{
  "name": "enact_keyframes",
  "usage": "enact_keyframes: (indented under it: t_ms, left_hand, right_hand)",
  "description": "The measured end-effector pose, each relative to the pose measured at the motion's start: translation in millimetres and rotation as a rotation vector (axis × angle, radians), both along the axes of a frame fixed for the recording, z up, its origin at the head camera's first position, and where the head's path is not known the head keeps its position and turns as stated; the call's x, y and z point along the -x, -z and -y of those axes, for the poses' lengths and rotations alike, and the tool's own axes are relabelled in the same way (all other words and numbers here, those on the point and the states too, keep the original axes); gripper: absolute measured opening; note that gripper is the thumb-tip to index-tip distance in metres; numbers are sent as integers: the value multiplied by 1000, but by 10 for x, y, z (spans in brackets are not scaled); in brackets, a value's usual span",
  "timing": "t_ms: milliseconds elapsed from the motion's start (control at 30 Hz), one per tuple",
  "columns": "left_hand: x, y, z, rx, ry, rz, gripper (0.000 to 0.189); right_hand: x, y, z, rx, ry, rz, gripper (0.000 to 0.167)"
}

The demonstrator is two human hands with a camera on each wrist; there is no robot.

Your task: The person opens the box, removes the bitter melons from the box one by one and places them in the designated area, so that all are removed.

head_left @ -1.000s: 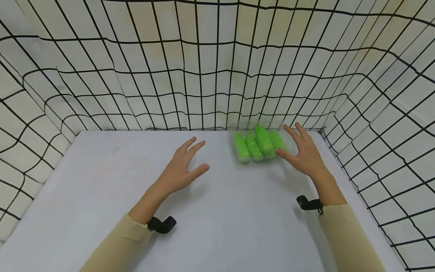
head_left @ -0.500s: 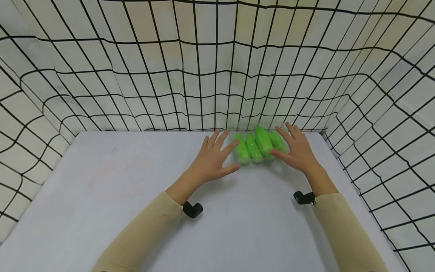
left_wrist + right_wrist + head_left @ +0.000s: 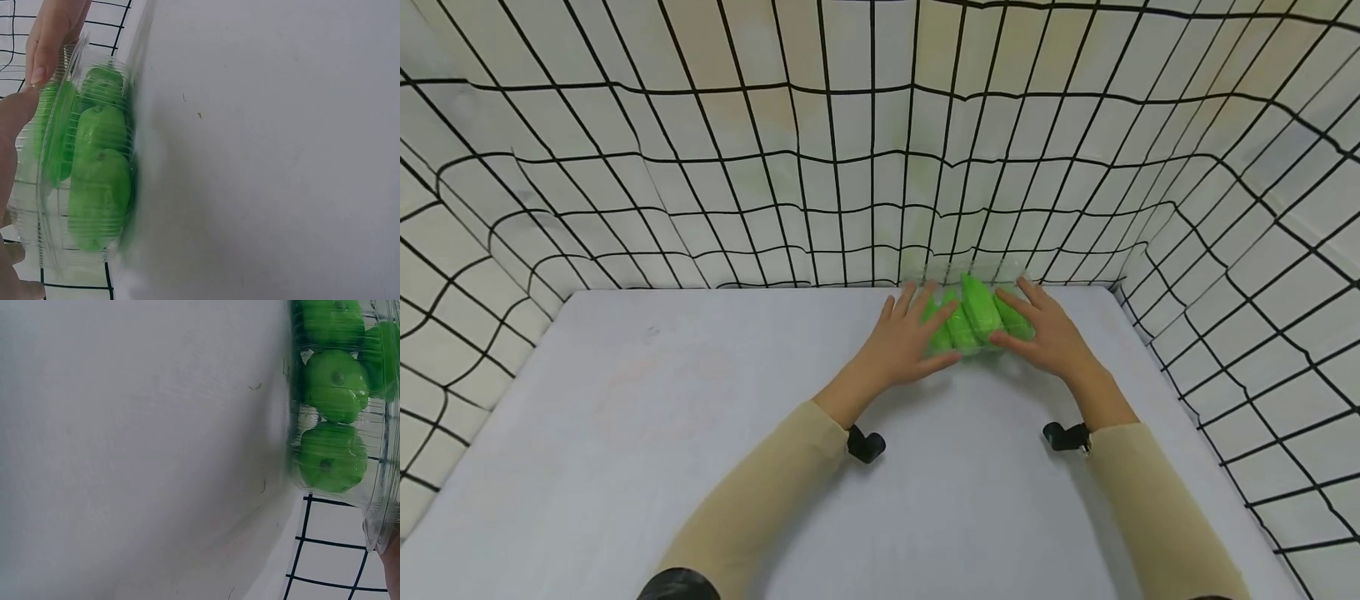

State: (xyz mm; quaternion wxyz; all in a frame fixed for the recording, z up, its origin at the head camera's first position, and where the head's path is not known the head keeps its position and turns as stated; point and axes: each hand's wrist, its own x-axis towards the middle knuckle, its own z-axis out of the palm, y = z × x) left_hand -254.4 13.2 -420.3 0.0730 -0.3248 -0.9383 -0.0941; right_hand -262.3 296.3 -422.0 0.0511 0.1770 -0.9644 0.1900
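Observation:
A clear ribbed plastic clamshell box (image 3: 47, 219) lies against the back wall, right of the middle in the head view. Inside it are several elongated bright green vegetables (image 3: 981, 310) with ridged skin. My left hand (image 3: 897, 346) is at the box's left side, fingers spread and partly covering it in the head view. At the right side is my right hand (image 3: 1051, 335), its thumb low at the front and fingers reaching over the end. In the left wrist view, the thumbs of both hands nearly meet over the box. The fingertips' far sides are hidden.
A white table surface (image 3: 700, 400) spreads beneath the arms. Black wire grid walls (image 3: 850, 183), backed with white sheeting, rise at the back, left and right. Small scraps (image 3: 199, 115) lie on the white surface. Both wrists carry black camera mounts (image 3: 867, 446).
My left hand has moved right and up the table from the middle to the box. The right hand has shifted slightly left, closer in on the box.

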Motion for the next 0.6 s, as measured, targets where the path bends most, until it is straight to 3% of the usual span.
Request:
enact_keyframes:
  t_ms: [133, 600]
  left_hand:
    - [22, 29, -18, 9, -4, 22, 77]
    - [-37, 52, 222, -6, -65, -46, 64]
  right_hand:
    - [-26, 11, 54, -21, 11, 14, 81]
    - [-159, 18, 416, 49, 41, 24, 83]
